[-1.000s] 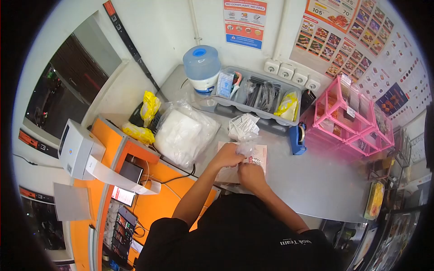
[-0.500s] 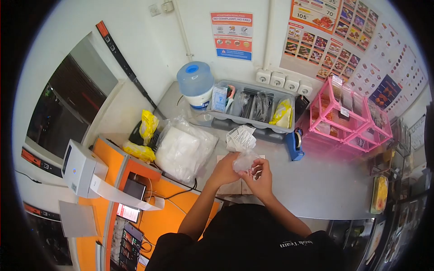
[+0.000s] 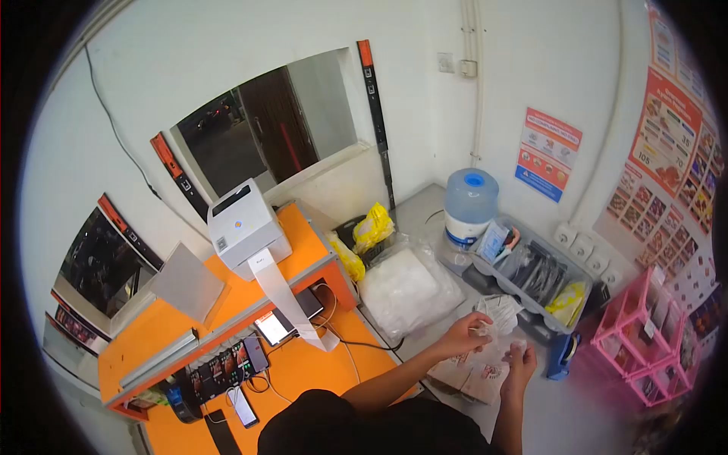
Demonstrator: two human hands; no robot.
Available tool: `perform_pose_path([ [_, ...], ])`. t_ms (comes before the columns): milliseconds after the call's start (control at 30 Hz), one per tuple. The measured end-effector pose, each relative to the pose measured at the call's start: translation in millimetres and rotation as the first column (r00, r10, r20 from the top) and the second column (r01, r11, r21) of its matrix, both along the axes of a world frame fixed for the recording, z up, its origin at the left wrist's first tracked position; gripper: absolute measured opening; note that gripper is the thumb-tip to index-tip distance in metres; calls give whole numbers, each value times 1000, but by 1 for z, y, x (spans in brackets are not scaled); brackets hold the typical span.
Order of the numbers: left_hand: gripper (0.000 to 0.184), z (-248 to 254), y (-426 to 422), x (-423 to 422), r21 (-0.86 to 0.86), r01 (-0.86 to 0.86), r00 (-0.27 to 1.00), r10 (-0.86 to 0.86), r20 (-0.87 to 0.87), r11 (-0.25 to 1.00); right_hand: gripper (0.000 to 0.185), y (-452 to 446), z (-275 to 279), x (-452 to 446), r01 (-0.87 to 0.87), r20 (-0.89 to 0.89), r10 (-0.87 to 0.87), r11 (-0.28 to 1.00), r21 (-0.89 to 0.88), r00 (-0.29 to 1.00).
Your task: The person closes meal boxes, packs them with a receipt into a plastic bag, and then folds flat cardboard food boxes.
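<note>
Gripping plastic: a person in a black shirt (image 3: 371, 428) bends over a grey metal counter (image 3: 544, 406) with both bare hands raised above it.
Left hand: nearly closed, the left hand (image 3: 464, 336) has its fingers and thumb bent around a piece of clear plastic (image 3: 485, 327).
Right hand: a little nearer and to the right, the right hand (image 3: 519, 365) has its fingers drawn in, with a pale wisp (image 3: 517, 345) pinched at the tips; whether it joins the clear plastic cannot be told.
Paper bag: printed in red, the paper bag (image 3: 469, 381) lies on the grey counter just below the hands, partly covered by them.
Receipts: printed white slips (image 3: 501, 309) sit just beyond the hands, near the front of a grey tray (image 3: 523, 298).
Tray: black packets (image 3: 542, 277) fill its middle, with a yellow packet (image 3: 565, 305) at its right end.
Far side: a blue water jug (image 3: 472, 199) stands left of the tray, under a wall poster (image 3: 549, 154).
Right side: a blue tape dispenser (image 3: 561, 356) stands near pink drawers (image 3: 644, 341).
Left side: a wrapped white stack (image 3: 403, 292) rests near the orange counter (image 3: 311, 371), where a printer (image 3: 246, 227) trails a paper strip (image 3: 287, 297).
</note>
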State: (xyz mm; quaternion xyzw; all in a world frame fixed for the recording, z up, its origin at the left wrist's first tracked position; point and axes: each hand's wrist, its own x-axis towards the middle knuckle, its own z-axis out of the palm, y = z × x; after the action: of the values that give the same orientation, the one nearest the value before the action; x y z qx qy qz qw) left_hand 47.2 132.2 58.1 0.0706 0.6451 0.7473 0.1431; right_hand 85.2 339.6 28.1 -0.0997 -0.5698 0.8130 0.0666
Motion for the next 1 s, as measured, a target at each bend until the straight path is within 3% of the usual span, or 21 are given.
perform_pose_path([
  [33,46,-3,2,1,-53,-81,997,81,5,995,8,8,-6,-4,-50,25,52,995,-89,998],
  [67,45,-4,3,0,-82,-35,999,32,-36,996,8,13,-12,-8,-96,46,106,980,-176,993],
  [167,42,-8,5,2,-189,99,982,-126,-138,977,14,14,-19,-19,-135,-28,133,984,-117,991],
  [200,50,-33,17,-2,-102,77,965,-100,-241,992,17,7,-1,-19,-150,-36,147,982,-117,989],
  [267,58,-12,22,4,-195,17,936,-84,-342,981,23,-14,49,-17,-178,-52,173,977,-119,984],
  [367,72,8,26,2,-299,-152,918,23,-397,942,39,-4,41,-18,-372,-56,369,905,-207,928],
  [433,74,12,25,-1,-315,-294,881,129,-455,903,32,-1,48,-7,-431,-50,428,895,-114,902],
  [500,70,-1,25,-9,-326,-283,751,-3,-660,902,30,7,54,-1,-548,12,548,836,36,836],
  [567,63,-18,26,-13,-378,-133,763,-149,-629,916,34,17,54,1,-703,160,686,677,217,710],
  [633,54,-25,30,-11,-394,176,873,-328,-362,902,40,17,57,5,-646,124,639,716,263,759],
  [733,38,-20,25,-4,-281,273,889,-353,-293,920,38,24,79,3,-658,181,635,698,283,751],
  [800,40,-15,17,-2,-344,327,879,-417,-231,880,27,28,92,1,-646,222,607,697,312,763],
  [833,41,-10,12,-1,-374,351,873,-445,-201,858,22,34,78,-4,-670,234,639,616,415,733],
  [900,33,4,12,16,-136,439,880,-456,-133,888,22,53,41,-19,-689,278,701,410,598,657],
  [933,29,16,12,27,-11,466,880,-465,-101,885,27,52,53,-14,-726,235,727,488,485,646],
  [1000,31,47,7,44,-74,495,858,-500,-116,866,38,52,84,-1,-773,155,761,594,221,630],
])
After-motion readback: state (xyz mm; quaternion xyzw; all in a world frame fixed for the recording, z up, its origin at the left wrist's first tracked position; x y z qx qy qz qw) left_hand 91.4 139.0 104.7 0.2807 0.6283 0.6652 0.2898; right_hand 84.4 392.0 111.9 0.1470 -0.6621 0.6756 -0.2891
